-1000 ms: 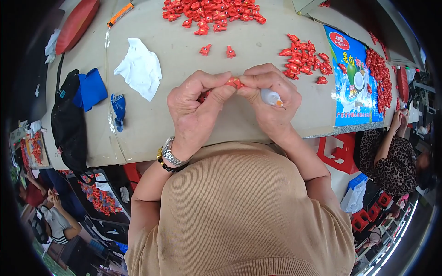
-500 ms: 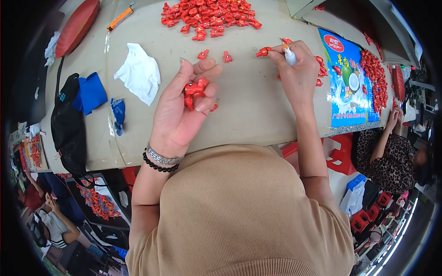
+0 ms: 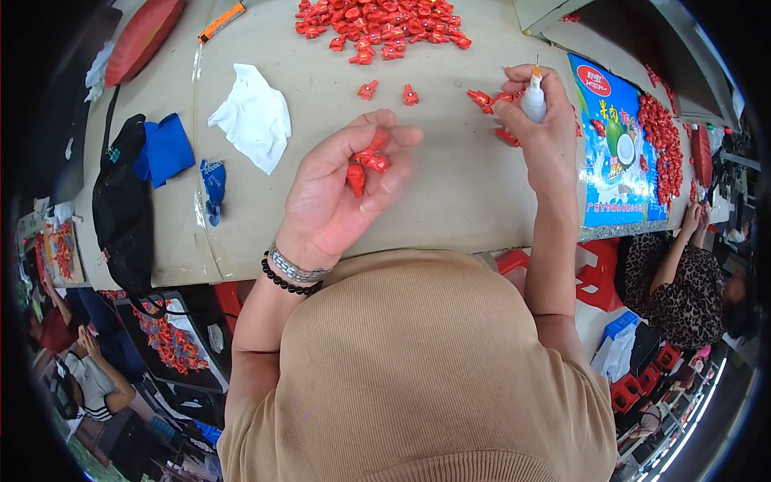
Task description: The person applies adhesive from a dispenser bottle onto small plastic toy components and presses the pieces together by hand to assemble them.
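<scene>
My left hand [image 3: 317, 197] is held palm up above the table, its fingers curled and slightly blurred around a few small red plastic figure parts [image 3: 371, 161]. My right hand [image 3: 552, 161] grips a small white squeeze bottle [image 3: 533, 104] with an orange collar and a thin needle tip pointing away from me. Close to the right thumb and fingers is a red part [image 3: 480, 100]; whether they touch it I cannot tell. Another red part [image 3: 507, 136] shows just below that hand. Two loose red parts, one of them here [image 3: 410, 95], lie between the hands and the far pile.
A heap of red parts [image 3: 385, 22] covers the far middle. A blue printed sheet [image 3: 622, 207] with more red parts lies right. On the left are a white cloth [image 3: 253, 120], blue cloth [image 3: 170, 153], black bag [image 3: 124, 209] and red tray [image 3: 144, 40]. A co-worker [image 3: 683, 273] sits far right.
The bottle in my right hand has swung more upright, and its needle tip now shows. My left fingers have shifted around the red parts. The whole view has moved slightly.
</scene>
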The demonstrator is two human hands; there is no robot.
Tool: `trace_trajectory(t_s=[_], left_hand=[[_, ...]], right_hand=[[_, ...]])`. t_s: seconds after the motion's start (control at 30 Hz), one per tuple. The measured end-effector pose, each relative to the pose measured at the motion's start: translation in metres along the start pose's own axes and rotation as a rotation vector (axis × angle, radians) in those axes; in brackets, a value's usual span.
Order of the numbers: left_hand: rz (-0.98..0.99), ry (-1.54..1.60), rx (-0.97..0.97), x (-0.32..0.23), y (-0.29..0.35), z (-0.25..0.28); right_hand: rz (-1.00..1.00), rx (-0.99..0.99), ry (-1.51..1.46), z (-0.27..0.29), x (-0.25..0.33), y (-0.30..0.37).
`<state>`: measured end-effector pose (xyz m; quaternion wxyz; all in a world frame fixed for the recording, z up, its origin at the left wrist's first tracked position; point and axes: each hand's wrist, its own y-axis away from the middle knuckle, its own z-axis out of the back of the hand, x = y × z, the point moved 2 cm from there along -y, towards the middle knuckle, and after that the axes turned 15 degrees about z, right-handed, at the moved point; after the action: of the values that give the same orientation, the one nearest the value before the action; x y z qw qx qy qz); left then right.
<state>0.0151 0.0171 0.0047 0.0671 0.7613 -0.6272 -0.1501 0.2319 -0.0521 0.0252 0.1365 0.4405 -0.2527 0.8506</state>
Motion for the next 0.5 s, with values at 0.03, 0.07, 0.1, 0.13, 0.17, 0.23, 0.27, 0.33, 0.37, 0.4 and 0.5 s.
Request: trace_trajectory(t_s=[0.03, 0.07, 0.1, 0.13, 0.17, 0.23, 0.27, 0.33, 0.37, 0.4, 0.5], left_hand=[[0.001, 0.000, 0.000, 0.001, -0.001, 0.000], [0.005, -0.002, 0.010, 0.002, -0.002, 0.001], [0.009, -0.004, 0.020, 0.003, -0.002, 0.002], [0.008, -0.005, 0.018, 0.003, -0.002, 0.002], [0.009, 0.013, 0.025, 0.003, -0.002, 0.002], [0.010, 0.031, 0.032, 0.003, -0.003, 0.002], [0.008, 0.079, 0.011, 0.003, -0.003, 0.003], [0.005, 0.126, -0.011, 0.004, -0.002, 0.002], [0.001, 0.159, -0.026, 0.005, -0.002, 0.000], [-0.003, 0.193, -0.042, 0.006, -0.001, -0.001], [-0.021, 0.165, -0.081, 0.008, 0.001, 0.005]], right_hand=[[0.006, 0.005, -0.105, -0.001, 0.005, 0.002], [0.005, 0.006, -0.106, -0.002, 0.009, 0.004], [0.027, 0.045, -0.184, -0.003, 0.014, 0.006], [0.049, 0.086, -0.262, -0.005, 0.018, 0.008], [0.049, 0.085, -0.262, -0.006, 0.021, 0.010], [0.030, 0.124, -0.390, -0.009, 0.027, 0.014], [0.030, 0.125, -0.392, -0.010, 0.029, 0.016], [0.064, 0.127, -0.373, -0.013, 0.031, 0.019], [0.063, 0.127, -0.373, -0.013, 0.031, 0.020], [0.136, 0.127, -0.305, -0.012, 0.031, 0.020], [0.230, 0.137, -0.233, -0.008, 0.032, 0.020]])
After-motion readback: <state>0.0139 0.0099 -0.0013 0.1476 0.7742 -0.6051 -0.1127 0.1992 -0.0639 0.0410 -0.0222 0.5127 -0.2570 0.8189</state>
